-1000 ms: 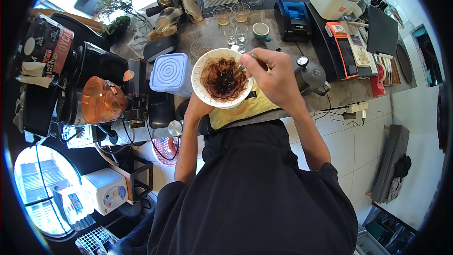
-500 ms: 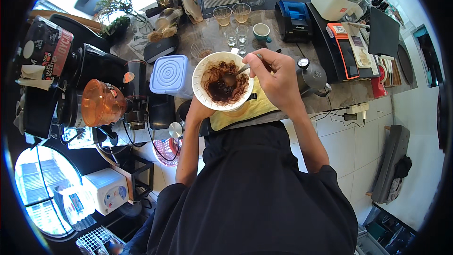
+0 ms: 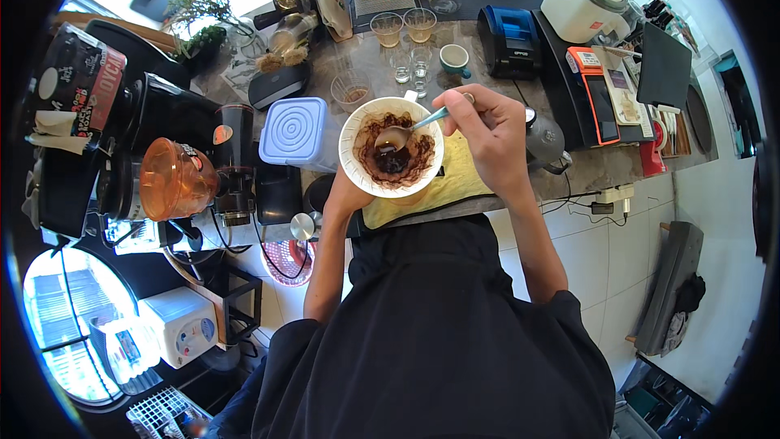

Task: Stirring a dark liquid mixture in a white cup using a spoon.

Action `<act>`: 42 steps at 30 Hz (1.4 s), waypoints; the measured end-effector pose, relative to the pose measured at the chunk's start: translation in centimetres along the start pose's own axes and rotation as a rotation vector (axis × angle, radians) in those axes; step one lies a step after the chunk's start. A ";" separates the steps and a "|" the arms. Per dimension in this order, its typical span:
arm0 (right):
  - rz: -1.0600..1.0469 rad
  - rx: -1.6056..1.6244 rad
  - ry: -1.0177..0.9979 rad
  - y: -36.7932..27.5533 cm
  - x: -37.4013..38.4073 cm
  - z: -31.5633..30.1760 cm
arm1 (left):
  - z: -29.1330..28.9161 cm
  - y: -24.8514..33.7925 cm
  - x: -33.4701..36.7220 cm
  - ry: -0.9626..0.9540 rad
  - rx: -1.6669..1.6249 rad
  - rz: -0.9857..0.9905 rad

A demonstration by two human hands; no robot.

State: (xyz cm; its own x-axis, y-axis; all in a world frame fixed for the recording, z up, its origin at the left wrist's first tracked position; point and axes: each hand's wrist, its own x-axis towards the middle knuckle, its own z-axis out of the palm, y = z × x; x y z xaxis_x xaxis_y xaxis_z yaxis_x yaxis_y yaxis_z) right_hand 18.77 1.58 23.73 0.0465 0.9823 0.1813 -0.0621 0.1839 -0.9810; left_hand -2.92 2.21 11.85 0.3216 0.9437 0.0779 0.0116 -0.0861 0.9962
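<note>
Grey stone-look counter [image 3: 597, 171] runs across the bkgd, w/ pale floor tiles [image 3: 581, 264] on the person's side.

R hand [image 3: 491, 136] is closed on a metal spoon [image 3: 431, 119], thumb & fingers pinching the handle nr its upper end; spoon slants down to the L, bowl inside a white cone dripper [image 3: 348, 150]. L hand [image 3: 344, 193] grips the dripper from its near-L side; most of the fingers are hidden behind the cone. Dripper sits btwn the two hands, in front of the black top [image 3: 439, 325], mouth facing up twd the head cam, small handle on its far side. Dark wet coffee grounds [image 3: 394, 164] coat the inner wall & gather at the bottom, spoon bowl right by them.

Below & to the R, a yellow cloth [image 3: 465, 172] lies on the counter nr the front edge. Just L of the dripper: a box w/ blue lid [image 3: 294, 132]. Beyond, a clear cup [image 3: 351, 88]; further back, small glasses [image 3: 419, 73], a teal cup [image 3: 453, 59] & two clear tumblers [image 3: 420, 26] side by side.

R of the R hand: grey kettle [image 3: 544, 145] w/ dial, partly hidden; behind it a black-&-blue printer [image 3: 512, 47]; farther R, an orange card terminal [image 3: 597, 106] & white bin [image 3: 578, 4] w/ grey lid. Far L: grinder w/ orange hopper [image 3: 172, 180].
</note>
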 end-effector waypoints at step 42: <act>0.154 0.169 -0.064 1.8 -0.6 -2.6 | 0.6 2.1 0.1 -0.006 0.220 -0.030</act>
State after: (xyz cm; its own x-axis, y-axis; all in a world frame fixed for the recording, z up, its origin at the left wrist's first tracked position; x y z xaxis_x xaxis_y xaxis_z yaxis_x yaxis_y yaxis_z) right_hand 21.24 1.21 21.71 -0.0396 0.9984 0.0393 -0.2303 0.0292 -0.9727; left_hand -2.29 1.91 13.92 0.3233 0.9451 0.0477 0.2276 -0.1266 0.9655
